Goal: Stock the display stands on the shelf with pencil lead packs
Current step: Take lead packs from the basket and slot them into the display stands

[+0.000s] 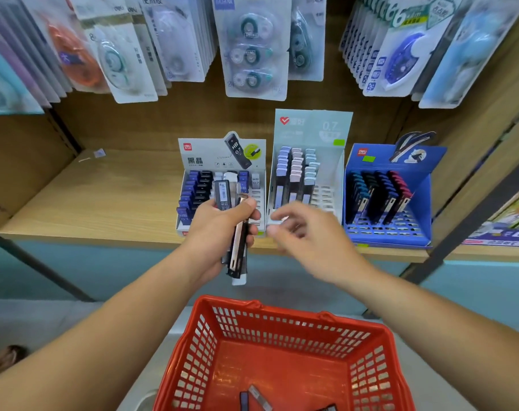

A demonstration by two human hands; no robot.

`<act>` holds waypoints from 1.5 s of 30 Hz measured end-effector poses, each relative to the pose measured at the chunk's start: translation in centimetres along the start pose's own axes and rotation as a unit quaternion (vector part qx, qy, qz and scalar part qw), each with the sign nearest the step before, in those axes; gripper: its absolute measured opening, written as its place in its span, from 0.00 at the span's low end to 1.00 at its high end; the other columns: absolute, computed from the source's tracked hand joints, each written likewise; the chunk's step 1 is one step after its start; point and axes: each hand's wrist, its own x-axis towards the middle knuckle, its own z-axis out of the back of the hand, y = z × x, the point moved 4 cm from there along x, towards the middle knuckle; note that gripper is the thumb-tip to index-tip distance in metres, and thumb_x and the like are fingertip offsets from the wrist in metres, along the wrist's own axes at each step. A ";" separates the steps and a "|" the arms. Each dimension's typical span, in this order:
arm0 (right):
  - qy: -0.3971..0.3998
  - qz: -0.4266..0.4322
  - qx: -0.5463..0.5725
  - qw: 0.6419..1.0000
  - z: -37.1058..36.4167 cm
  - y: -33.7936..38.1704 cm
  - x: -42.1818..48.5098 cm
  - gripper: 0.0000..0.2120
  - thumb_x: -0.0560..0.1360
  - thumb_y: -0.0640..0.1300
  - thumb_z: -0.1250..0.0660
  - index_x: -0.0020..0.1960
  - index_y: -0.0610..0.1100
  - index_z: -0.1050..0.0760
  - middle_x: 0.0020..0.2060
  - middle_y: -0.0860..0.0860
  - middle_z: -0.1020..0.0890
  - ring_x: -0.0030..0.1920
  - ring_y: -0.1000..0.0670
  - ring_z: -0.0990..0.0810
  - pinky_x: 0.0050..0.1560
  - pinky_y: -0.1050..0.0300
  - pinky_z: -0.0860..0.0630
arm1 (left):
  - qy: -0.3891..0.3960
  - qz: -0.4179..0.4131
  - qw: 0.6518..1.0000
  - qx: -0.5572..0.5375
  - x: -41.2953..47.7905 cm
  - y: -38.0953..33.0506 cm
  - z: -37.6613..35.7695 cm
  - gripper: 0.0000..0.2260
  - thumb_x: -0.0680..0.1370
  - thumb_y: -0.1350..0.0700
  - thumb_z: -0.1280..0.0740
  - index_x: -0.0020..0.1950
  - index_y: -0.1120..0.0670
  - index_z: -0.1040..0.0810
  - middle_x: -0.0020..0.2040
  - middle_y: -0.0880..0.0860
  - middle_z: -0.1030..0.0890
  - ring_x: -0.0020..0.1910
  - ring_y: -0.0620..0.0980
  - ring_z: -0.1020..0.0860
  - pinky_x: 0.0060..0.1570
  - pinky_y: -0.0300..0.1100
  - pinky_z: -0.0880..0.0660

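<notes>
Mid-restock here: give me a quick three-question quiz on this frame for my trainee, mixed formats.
1. True or false: the left hand grips several lead packs.
2. How many display stands are on the shelf? A) two B) three C) five
3. Fill in: the right hand is in front of the ___ stand (left, middle or right).

Key: 1 true. 2 B. 3 middle.
</notes>
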 end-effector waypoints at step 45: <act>-0.211 -0.069 0.121 0.967 13.6 -7.6 -2.4 0.10 0.79 0.34 0.33 0.48 0.48 0.19 0.39 0.45 0.17 0.37 0.53 0.17 0.40 0.59 0.17 | 0.081 0.057 0.972 0.213 -1.3 4.9 -5.5 0.06 0.78 0.62 0.28 0.53 0.59 0.22 0.41 0.57 0.18 0.30 0.51 0.20 0.32 0.43 0.21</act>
